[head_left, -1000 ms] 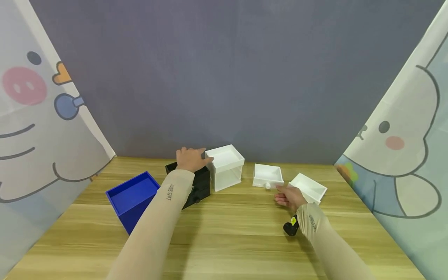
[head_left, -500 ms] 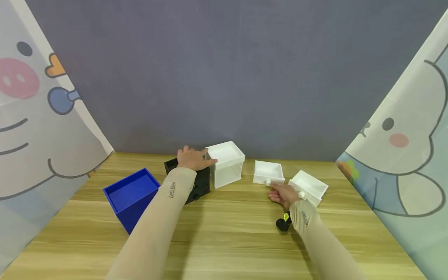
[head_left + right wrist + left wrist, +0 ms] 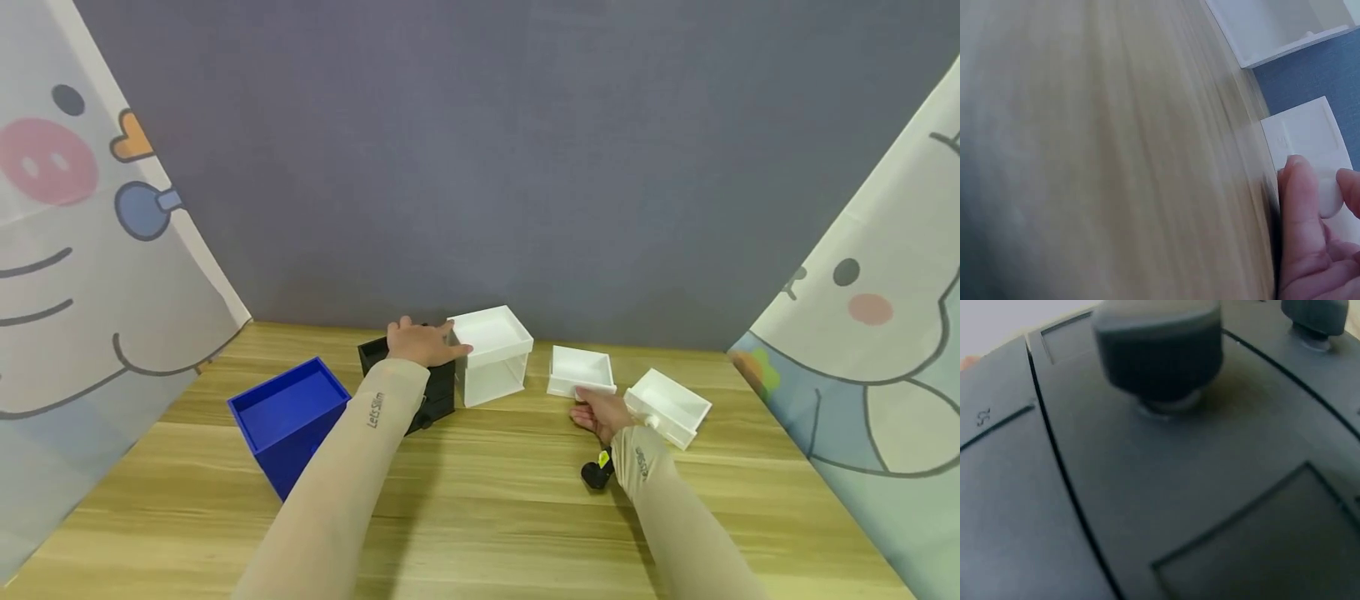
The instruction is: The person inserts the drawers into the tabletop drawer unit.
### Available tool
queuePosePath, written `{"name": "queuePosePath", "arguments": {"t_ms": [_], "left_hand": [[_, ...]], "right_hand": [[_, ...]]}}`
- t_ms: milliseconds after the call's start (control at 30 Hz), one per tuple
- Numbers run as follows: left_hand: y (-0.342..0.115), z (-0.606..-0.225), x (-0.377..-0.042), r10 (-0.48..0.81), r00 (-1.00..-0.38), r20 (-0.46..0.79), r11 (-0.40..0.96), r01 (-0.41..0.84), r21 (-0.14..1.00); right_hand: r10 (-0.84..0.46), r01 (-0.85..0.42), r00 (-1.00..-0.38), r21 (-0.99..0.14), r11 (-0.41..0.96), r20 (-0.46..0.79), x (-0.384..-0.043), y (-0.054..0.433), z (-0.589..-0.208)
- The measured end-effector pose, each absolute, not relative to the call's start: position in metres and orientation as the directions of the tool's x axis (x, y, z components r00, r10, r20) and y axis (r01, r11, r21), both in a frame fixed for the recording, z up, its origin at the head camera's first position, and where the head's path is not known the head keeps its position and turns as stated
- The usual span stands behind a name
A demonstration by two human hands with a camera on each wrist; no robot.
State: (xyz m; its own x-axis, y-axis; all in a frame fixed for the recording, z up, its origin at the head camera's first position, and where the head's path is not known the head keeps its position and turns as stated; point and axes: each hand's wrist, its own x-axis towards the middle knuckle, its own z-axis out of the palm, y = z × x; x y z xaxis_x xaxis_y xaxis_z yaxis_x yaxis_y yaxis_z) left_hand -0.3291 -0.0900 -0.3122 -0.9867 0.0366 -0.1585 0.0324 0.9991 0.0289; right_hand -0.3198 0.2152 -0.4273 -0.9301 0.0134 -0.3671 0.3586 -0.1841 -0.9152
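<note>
My left hand point(image 3: 420, 343) lies over a black drawer box point(image 3: 442, 392), thumb and forefinger spread against the left edge of a white cabinet point(image 3: 491, 337). That cabinet has a hollow front. In the left wrist view, the black box's front point(image 3: 1116, 456) and its dark knob point(image 3: 1160, 356) show up close, without the hand. To the right, my right hand point(image 3: 603, 412) pinches the round knob point(image 3: 1330, 199) of a small white drawer point(image 3: 581, 368); the drawer sits flat on the table. A second white drawer point(image 3: 671, 402) lies just right of this hand.
At the left stands a blue drawer box point(image 3: 288, 408) with a recessed top. Everything sits on a wooden table point(image 3: 510, 517). A grey panel point(image 3: 480, 167) rises behind, with printed cartoon panels point(image 3: 52, 333) at both sides.
My right hand has moved a little left, from between the two white drawers to the left drawer's knob, which it now pinches. The left hand stays beside the white cabinet.
</note>
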Motion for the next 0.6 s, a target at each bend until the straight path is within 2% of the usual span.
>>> {"name": "queuePosePath", "arguments": {"t_ms": [367, 600], "left_hand": [[-0.09, -0.313, -0.324, 0.037, -0.98, -0.197, 0.995, 0.018, 0.094], [-0.091, -0.315, -0.327, 0.034, -0.977, -0.212, 0.995, 0.012, 0.102]], "right_hand": [[0.052, 0.302, -0.946, -0.927, -0.223, -0.32, -0.306, 0.21, -0.43], [-0.046, 0.285, -0.958, -0.929, -0.236, -0.283, -0.288, 0.213, -0.426]]}}
